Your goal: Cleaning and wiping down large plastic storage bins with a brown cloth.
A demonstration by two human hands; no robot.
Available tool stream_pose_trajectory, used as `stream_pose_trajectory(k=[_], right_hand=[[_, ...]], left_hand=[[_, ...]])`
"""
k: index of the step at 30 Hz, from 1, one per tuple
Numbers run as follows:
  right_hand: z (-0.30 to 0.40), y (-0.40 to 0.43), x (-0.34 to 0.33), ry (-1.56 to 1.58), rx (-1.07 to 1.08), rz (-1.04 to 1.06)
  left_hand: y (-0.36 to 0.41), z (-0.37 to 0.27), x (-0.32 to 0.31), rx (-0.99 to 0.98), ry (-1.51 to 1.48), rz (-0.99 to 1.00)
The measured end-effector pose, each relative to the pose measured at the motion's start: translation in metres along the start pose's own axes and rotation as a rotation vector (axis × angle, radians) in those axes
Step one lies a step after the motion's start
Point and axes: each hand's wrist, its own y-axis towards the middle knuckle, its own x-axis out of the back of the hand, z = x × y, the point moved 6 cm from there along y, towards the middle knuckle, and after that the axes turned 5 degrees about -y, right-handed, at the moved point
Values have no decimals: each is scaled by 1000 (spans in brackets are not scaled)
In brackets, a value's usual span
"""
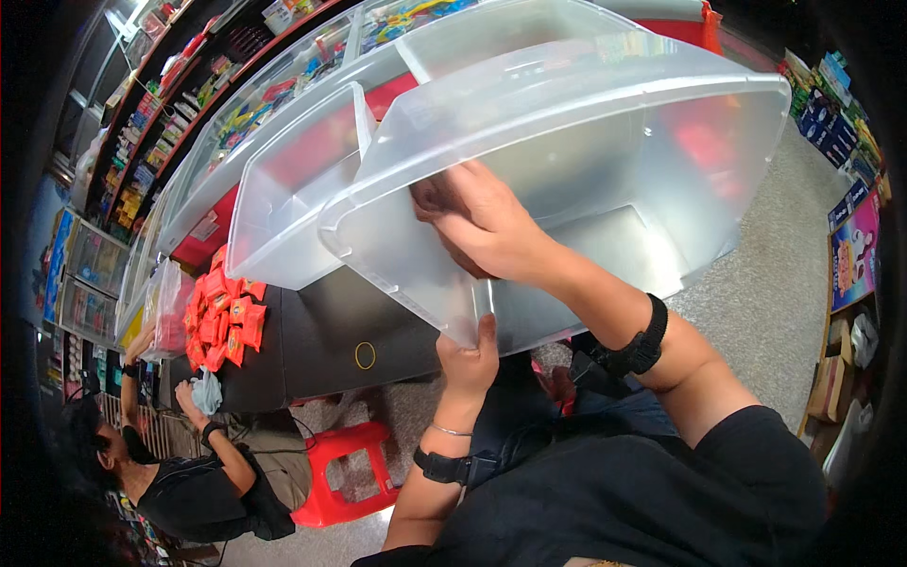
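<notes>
A large translucent plastic bin (602,166) is tilted before me, its open side facing me. My left hand (470,360) grips its near lower rim, the thumb pointing up along the wall. Inside the bin, my right hand (492,227) presses a dark brown cloth (438,198) against the left inner wall. Part of the cloth is hidden under my fingers, and the hand looks slightly blurred. Behind and left of this bin, another translucent plastic bin (287,237) sits near the black tabletop (326,319).
Red snack packets (223,312) are heaped on the tabletop, with a yellow rubber band (365,356) nearer me. At left, a co-worker (191,489) holds a pale cloth (206,392). A red plastic stool (347,475) stands below. Stocked shelves (152,127) line the left; boxes (825,127) stand right.
</notes>
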Motion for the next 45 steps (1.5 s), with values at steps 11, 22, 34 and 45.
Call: stream_pose_trajectory(k=[11, 22, 34, 45], right_hand=[[-62, -93, -22, -216, -259, 190], [42, -24, 6, 404, -69, 110], [-28, -98, -28, -62, -259, 186], [44, -57, -10, 16, 73, 1]], left_hand=[[2, -6, -1, -123, -23, 6], [-6, -1, 1, -258, 83, -59], [-2, -4, 2, -207, 36, -5], [-7, 5, 2, -223, 25, -13]])
